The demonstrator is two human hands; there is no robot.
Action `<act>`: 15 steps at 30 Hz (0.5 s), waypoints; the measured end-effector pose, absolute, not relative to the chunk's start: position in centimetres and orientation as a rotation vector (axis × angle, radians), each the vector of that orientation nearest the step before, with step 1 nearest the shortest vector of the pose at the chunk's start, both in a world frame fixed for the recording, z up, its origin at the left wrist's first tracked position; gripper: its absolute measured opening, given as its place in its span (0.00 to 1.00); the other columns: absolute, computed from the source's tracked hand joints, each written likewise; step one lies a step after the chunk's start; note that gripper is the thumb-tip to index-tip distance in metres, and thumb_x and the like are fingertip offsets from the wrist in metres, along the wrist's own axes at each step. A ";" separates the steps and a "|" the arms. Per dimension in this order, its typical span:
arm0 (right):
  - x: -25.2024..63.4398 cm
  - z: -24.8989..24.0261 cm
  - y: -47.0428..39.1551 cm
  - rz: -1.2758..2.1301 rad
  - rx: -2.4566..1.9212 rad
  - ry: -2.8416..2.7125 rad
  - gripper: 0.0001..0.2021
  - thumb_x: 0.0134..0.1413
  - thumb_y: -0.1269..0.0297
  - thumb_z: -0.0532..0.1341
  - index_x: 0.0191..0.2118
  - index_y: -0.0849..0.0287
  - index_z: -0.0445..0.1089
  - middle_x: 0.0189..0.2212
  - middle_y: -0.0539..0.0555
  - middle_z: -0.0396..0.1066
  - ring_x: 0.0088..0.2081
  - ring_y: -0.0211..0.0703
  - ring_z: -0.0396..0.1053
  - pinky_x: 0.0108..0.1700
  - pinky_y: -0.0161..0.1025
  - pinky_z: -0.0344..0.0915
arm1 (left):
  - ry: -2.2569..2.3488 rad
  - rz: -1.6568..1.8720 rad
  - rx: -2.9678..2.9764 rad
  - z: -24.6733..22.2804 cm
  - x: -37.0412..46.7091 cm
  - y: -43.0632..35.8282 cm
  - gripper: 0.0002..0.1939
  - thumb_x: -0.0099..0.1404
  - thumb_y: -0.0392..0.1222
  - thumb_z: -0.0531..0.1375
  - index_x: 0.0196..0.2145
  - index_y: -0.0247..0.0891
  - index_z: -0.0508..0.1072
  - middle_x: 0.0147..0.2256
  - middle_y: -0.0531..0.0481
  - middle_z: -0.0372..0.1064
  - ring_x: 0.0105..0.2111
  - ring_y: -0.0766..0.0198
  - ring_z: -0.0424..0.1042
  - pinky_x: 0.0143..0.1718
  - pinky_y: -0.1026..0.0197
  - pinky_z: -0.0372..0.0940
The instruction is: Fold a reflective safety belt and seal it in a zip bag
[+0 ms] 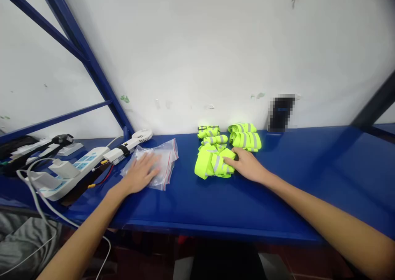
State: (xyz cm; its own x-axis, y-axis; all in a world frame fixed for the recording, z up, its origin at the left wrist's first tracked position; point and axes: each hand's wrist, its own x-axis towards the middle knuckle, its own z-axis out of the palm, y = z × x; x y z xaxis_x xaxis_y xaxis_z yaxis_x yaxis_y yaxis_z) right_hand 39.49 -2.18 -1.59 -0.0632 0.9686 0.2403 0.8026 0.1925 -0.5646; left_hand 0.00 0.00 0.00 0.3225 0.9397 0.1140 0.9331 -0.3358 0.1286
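Flat on a pile of clear zip bags (pixel 166 164) with red seal lines rests my left hand (pixel 142 173), its fingers spread. My right hand (pixel 247 164) is closed on the right side of a folded neon-yellow reflective strap (pixel 210 163) with grey bands. Behind that strap, more rolled yellow straps (pixel 215 139) lie in a column. Two further yellow rolls (pixel 246 141) sit just behind my right hand.
At the left are a white power strip (pixel 89 162) with plugs and cables, and a white handheld fan (pixel 131 144). A blurred dark phone-like object (pixel 280 113) leans on the wall. Blue frame bars (pixel 83 57) rise at the left of the blue table (pixel 197 214).
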 end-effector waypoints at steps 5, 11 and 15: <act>39.3 -1.7 -2.3 0.446 -1.639 -1.919 0.16 0.56 0.47 0.56 0.31 0.56 0.62 0.28 0.54 0.68 0.31 0.47 0.66 0.30 0.39 0.56 | 1.793 -0.128 2.347 -0.6 -0.4 0.4 0.38 0.66 0.68 0.43 0.68 0.54 0.41 0.70 0.49 0.28 0.69 0.43 0.29 0.63 0.30 0.33; 39.4 -2.1 -2.3 0.415 -1.511 -1.856 0.25 0.54 0.51 0.60 0.54 0.57 0.60 0.46 0.60 0.67 0.44 0.52 0.68 0.42 0.45 0.64 | 1.753 -0.250 2.361 2.5 0.0 1.7 0.46 0.57 0.72 0.53 0.68 0.53 0.47 0.70 0.43 0.32 0.68 0.35 0.28 0.61 0.28 0.35; 39.5 -2.2 -2.3 0.346 -1.389 -1.909 0.22 0.56 0.54 0.59 0.53 0.57 0.61 0.48 0.60 0.66 0.50 0.54 0.65 0.49 0.48 0.62 | 1.760 -0.231 2.319 2.0 0.1 2.0 0.50 0.53 0.73 0.56 0.68 0.54 0.45 0.70 0.41 0.26 0.67 0.31 0.29 0.58 0.24 0.36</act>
